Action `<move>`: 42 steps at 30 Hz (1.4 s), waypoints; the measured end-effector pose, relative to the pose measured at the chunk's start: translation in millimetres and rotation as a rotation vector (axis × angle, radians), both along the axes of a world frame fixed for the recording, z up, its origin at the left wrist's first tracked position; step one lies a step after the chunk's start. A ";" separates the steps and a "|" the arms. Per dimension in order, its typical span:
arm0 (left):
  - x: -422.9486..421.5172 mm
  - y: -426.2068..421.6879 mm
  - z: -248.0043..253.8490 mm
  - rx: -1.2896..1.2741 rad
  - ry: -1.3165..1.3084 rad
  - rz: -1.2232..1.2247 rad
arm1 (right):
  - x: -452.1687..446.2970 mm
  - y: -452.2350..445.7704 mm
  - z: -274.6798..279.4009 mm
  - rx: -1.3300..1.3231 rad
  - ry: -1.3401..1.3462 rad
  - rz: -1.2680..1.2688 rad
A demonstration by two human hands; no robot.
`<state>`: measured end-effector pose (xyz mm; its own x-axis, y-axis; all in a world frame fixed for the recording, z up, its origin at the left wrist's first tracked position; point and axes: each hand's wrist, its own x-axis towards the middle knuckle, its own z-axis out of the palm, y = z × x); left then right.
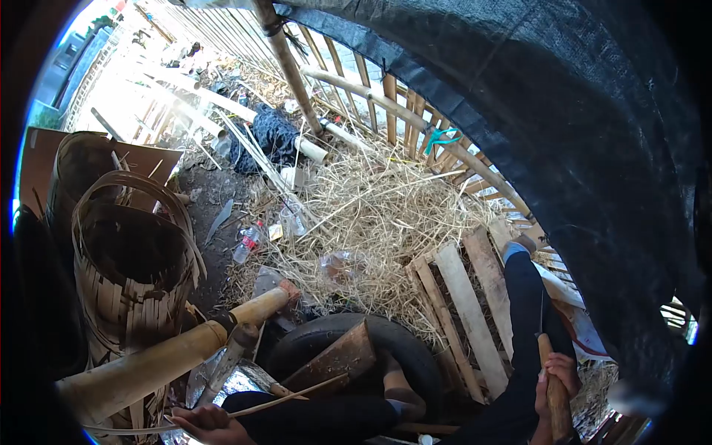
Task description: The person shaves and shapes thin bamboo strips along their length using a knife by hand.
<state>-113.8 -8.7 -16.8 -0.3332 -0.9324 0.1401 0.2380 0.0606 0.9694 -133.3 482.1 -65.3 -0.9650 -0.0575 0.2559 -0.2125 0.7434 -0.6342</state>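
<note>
At the bottom left, my left hand [204, 424] is closed on a thin bamboo strip [297, 394] that slants up to the right over my dark-clothed leg. My right hand [558, 380], at the lower right, wraps round the wooden handle [552, 363] of a knife whose thin blade [542, 304] points upward along my other leg. The two hands are far apart. Just above my left hand lies a thick bamboo pole [163, 367], with a shorter wooden stick [231, 356] beside it.
Woven bamboo baskets [133, 259] stand at the left. A black tyre [326, 330] and wooden slats [471, 311] lie near my legs. Beyond are bamboo shavings [386, 215], a plastic bottle [248, 243] and a bamboo fence [389, 104]. A dark tarp [564, 111] hangs at the right.
</note>
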 end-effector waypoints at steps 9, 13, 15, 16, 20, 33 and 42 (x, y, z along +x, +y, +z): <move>17.6 6.1 0.8 -0.040 0.041 -0.028 | -9.6 -19.1 2.5 0.044 -0.046 -0.058; 36.2 -1.1 -2.1 -0.082 0.087 -0.302 | -13.4 -23.9 5.0 -0.023 -0.022 -0.047; 41.4 -2.7 -1.2 -0.056 0.070 -0.267 | -16.6 -29.1 3.1 -0.070 0.007 -0.057; 44.4 -2.1 -1.8 -0.022 0.081 -0.217 | -17.9 -31.8 3.8 -0.074 0.020 -0.048; 56.0 3.1 1.5 -0.021 0.126 -0.232 | -16.1 -38.3 1.3 -0.079 0.092 -0.155; 73.1 33.4 31.7 -0.110 0.268 -0.419 | 66.8 -56.2 -55.4 -0.652 -0.048 -0.157; 99.0 28.4 -3.5 -0.093 0.225 -0.352 | 138.2 -197.7 -40.2 -1.241 -0.382 0.137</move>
<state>-14.7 19.7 -20.3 -0.5808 -0.7468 0.3240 0.4646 0.0227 0.8852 4.9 284.5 -105.5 -0.9932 -0.0853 -0.0787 0.1060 -0.3909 -0.9143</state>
